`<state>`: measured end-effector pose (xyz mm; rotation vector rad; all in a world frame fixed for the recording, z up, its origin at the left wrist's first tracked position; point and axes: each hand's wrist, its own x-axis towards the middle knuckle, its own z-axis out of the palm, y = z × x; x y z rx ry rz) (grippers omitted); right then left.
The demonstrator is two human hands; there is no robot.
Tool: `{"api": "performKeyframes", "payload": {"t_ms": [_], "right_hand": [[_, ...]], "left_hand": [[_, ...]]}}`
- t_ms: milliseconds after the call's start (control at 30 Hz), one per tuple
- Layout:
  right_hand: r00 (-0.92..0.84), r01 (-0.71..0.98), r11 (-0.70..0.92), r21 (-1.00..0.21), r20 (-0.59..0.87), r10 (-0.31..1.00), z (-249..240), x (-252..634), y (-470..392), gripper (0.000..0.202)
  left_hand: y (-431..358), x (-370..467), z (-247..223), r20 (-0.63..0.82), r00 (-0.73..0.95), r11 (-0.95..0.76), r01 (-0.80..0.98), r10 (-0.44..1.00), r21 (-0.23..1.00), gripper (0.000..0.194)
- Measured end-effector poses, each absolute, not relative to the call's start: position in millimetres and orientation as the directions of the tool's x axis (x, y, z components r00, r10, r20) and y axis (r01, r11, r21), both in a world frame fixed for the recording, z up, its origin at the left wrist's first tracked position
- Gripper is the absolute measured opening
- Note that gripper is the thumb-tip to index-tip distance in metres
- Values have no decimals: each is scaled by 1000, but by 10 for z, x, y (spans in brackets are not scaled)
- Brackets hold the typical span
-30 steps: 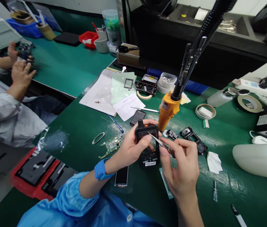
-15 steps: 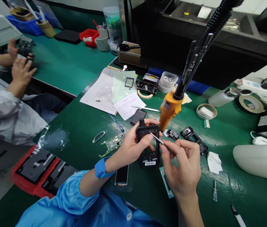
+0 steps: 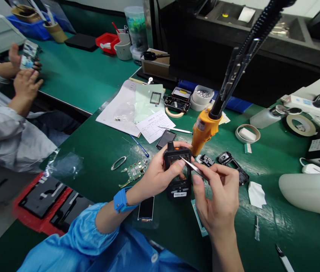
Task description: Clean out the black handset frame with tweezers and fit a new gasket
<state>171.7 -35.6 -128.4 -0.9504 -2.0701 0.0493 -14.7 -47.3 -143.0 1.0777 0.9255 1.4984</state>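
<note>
My left hand (image 3: 161,170), with a blue band at the wrist, is closed around a black handheld device (image 3: 178,192) with a stubby antenna and an orange button on top. The thumb lies across its front opening. Between the thumb and fingers of my right hand (image 3: 219,189) are metal tweezers (image 3: 195,168), their tips at the upper part of the device's front. A small black module (image 3: 206,160) and an open black housing (image 3: 233,168) lie to the right. Left of the device is a green circuit board (image 3: 135,171); a display panel (image 3: 146,209) lies below my left wrist.
An orange electric screwdriver (image 3: 204,130) stands just behind the device. Papers (image 3: 154,126), a pen and tape rolls lie farther back. A white cylinder (image 3: 309,192) is at right, a red tray (image 3: 29,223) at lower left. At far left, a co-worker's hands (image 3: 25,85) hold a part.
The tweezers have tilted slightly in my right hand, their tips staying at the device's front. The co-worker has turned the part so its bright face shows.
</note>
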Motion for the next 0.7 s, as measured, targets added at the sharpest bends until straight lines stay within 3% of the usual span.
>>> {"api": "performKeyframes", "payload": {"t_ms": [433,700], "right_hand": [[-365,625,713,-318,688,627,-1323,1713,-347,13],[-369,635,712,-301,691,621,-1314,1705,-327,13]], "left_hand": [[-454,-153,-1408,110,-77,-125,-214,991,969,35],[-446,-124,-1380,99,-73,-116,-288,992,951,32]]}}
